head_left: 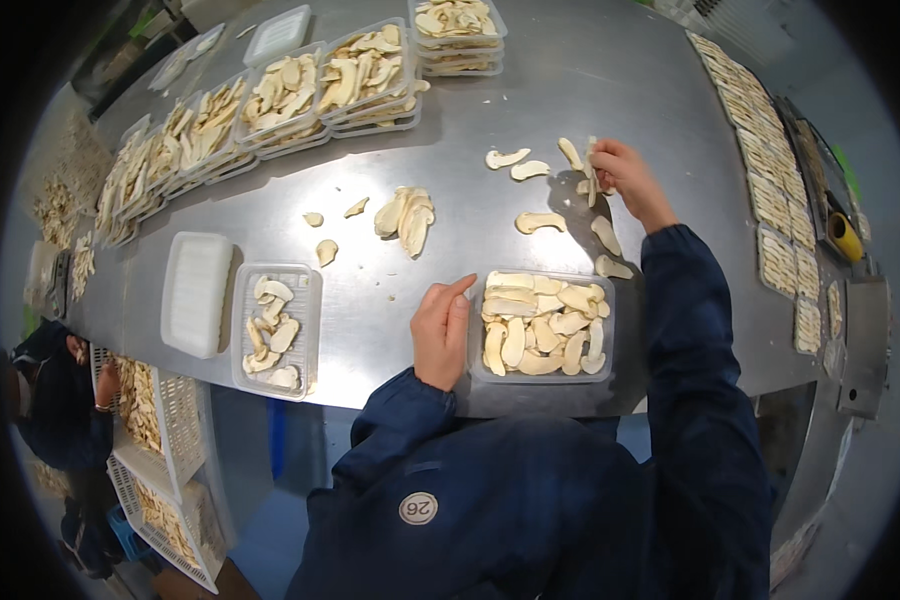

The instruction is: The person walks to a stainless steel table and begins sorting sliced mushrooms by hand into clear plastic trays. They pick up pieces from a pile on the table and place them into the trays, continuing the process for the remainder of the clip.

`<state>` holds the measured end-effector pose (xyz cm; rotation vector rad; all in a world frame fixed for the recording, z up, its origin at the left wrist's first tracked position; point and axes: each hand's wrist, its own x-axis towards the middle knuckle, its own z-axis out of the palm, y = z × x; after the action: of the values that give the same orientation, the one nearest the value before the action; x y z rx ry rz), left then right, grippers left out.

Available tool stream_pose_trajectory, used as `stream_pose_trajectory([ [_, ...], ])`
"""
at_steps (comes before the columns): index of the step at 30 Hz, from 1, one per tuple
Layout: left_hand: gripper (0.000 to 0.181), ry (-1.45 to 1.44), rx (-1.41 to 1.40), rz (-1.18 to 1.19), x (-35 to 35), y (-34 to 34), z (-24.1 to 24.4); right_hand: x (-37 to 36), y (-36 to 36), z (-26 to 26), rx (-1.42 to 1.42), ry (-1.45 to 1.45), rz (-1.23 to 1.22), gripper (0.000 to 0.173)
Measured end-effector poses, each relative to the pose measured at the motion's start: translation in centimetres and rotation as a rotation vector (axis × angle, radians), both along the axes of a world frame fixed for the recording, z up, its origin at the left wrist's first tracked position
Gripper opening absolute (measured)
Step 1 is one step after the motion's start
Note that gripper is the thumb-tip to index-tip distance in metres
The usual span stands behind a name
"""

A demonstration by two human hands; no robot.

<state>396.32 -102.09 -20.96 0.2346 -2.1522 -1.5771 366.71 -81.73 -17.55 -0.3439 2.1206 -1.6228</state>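
Observation:
My right hand (621,171) pinches a mushroom slice (592,172) on edge above the steel table, among several loose slices. One curved slice (540,222) lies nearer to me, to the left of that hand. Directly before me a clear plastic tray (544,378) holds mushroom slices (544,334) laid across it, the far ones in fairly neat rows. My left hand (442,326) rests at the tray's left side, its index finger pointing toward the far left corner. It holds nothing. A small pile of slices (407,217) lies on the table beyond it.
Filled trays (285,94) stand stacked along the far left. A sparsely filled tray (276,390) and a white tray stack (196,294) are at left. Packed trays (776,195) line the right edge. A co-worker (60,405) is beside white crates (184,420) of slices at lower left.

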Motion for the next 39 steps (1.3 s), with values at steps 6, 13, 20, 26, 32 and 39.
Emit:
stream_pose_trajectory([
  [6,0.027,-0.1,0.017,-0.009,0.5,-0.1,0.7,4.7,6.7,0.8,-0.101,-0.262,-0.098,0.019],
  [13,0.029,-0.117,0.044,-0.025,0.4,-0.1,0.5,6.8,10.6,0.5,0.584,0.357,-0.042,0.028],
  [20,0.029,-0.133,0.033,0.008,1.0,-0.5,0.4,8.2,7.2,-0.7,0.848,0.637,-0.051,0.023],
  [26,0.026,-0.09,0.003,-0.027,2.0,0.0,0.4,10.8,6.7,1.6,0.646,0.673,-0.118,0.019],
  [32,0.029,-0.13,-0.008,-0.032,2.3,0.2,0.2,19.3,0.0,3.9,0.407,0.6,0.369,0.025],
  [39,0.029,-0.113,0.019,-0.035,2.2,0.1,0.3,21.6,-3.0,2.8,0.45,0.766,0.552,0.024],
])
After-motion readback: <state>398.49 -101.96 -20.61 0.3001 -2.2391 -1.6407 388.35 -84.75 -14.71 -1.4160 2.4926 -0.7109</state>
